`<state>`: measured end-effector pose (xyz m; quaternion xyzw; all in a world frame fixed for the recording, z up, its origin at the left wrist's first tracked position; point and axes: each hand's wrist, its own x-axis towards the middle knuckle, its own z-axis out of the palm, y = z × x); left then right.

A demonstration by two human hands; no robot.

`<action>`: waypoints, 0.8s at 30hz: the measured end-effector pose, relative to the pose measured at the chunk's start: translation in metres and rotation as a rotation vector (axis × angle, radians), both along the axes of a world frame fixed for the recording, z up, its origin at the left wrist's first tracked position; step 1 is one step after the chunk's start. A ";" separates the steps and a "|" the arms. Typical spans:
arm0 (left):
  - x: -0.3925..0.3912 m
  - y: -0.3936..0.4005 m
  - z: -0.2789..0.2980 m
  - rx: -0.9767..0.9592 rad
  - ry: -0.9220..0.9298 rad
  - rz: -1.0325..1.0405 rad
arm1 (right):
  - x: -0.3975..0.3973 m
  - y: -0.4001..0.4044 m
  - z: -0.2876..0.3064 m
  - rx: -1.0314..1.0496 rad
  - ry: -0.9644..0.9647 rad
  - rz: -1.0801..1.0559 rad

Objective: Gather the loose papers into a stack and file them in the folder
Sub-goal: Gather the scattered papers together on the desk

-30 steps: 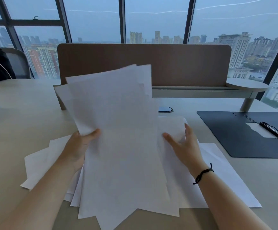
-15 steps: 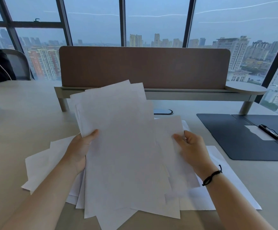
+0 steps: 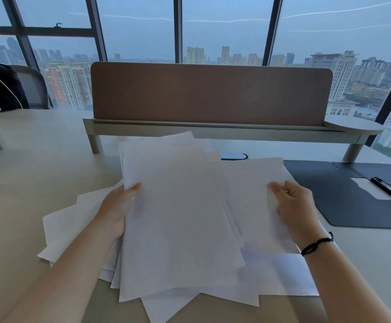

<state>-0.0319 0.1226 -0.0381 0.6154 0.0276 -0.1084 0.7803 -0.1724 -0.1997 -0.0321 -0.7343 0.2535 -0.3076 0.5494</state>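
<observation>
Both of your hands have a grip on paper: your left hand (image 3: 116, 210) pinches the left edge of a big bunch of sheets (image 3: 178, 217), thumb on top and fingers hidden under it, and your right hand (image 3: 293, 206) pinches one more sheet (image 3: 252, 197) by its right side, thumb and curled fingers closed on it. You hold these papers tilted up over the pale surface (image 3: 38, 164). Under them more loose papers (image 3: 73, 220) lie spread out flat on the surface, sticking out to the left, right and front. Behind the papers stands a wide brown screen (image 3: 210, 94) on a low grey shelf. To your right the dark folder (image 3: 343, 194) lies open and flat, near the papers but not touching the ones you hold. A black clip (image 3: 388, 187) sits inside it. A thin black band (image 3: 315, 245) is around your right wrist.
</observation>
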 end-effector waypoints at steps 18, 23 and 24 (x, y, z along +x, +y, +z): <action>-0.017 -0.023 -0.003 0.141 0.029 0.011 | -0.014 0.077 -0.013 0.678 0.030 1.012; -0.015 -0.021 0.005 0.257 -0.144 -0.027 | -0.020 0.063 -0.002 0.385 0.157 1.087; -0.014 -0.018 0.008 0.247 -0.204 -0.030 | -0.019 0.057 0.004 0.293 0.178 1.001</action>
